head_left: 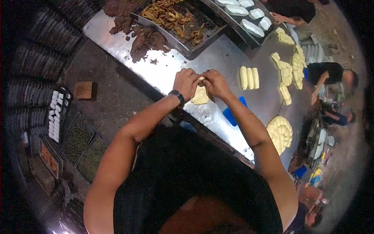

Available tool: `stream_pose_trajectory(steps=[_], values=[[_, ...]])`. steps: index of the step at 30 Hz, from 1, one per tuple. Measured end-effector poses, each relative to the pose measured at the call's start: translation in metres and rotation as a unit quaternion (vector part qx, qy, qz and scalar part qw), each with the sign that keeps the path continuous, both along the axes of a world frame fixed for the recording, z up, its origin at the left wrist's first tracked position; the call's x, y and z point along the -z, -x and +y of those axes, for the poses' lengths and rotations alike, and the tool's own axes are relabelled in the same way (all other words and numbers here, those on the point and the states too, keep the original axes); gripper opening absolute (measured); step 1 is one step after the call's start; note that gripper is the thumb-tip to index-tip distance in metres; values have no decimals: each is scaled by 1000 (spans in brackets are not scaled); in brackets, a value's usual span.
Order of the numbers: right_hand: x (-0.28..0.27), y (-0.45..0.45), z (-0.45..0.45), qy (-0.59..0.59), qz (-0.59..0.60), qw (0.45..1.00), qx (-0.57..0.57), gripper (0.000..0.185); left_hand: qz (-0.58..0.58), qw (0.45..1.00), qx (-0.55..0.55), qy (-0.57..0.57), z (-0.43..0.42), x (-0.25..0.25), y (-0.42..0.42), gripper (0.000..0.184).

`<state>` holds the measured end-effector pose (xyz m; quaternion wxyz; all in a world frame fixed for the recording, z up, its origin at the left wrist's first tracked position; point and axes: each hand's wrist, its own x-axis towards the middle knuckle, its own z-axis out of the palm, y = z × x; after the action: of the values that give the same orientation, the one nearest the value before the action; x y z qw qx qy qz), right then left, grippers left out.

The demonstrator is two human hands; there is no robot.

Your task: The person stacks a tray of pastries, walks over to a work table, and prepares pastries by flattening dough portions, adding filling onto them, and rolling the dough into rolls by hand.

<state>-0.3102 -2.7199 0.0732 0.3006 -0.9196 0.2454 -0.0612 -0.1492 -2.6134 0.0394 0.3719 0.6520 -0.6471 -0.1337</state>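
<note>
1. While both hands meet at the dough [200,96], the left hand [186,84] and right hand [216,82] each pinch its far edge in a fingertip grip.
2. It lies on the counter [224,58] at twelve o'clock from the person, its flat flap pointing to six.
3. Rolling up seems the step in hand; the next move likely calls for light, even pressure, turning the edge toward six.
4. Three rolls [249,78] lie at two o'clock from the dough.
</note>
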Motion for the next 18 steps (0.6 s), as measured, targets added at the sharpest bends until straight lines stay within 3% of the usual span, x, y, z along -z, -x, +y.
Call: stream_pose_trajectory(steps=[4,5,7,9,10,13,15,18], values=[[18,26,68,177,-160,971,11,39,-104,993,23,48,52,-2,32,26],[38,39,82,177,-156,972,0,42,-113,991,17,68,69,0,40,25],[27,42,89,147,-141,979,-4,43,-98,994,-3,55,81,-4,46,28],[5,42,71,40,-58,997,-42,47,-23,999,26,37,77,12,38,30],[-4,41,57,-19,-22,999,-42,43,-14,995,10,98,76,9,35,36],[-10,35,66,87,-163,983,15,43,28,989,-80,123,76,-3,46,42],[20,43,91,124,-163,979,12,45,-59,998,-20,18,92,0,56,48],[11,58,107,107,-91,989,-52,41,-93,995,29,15,112,9,52,49]])
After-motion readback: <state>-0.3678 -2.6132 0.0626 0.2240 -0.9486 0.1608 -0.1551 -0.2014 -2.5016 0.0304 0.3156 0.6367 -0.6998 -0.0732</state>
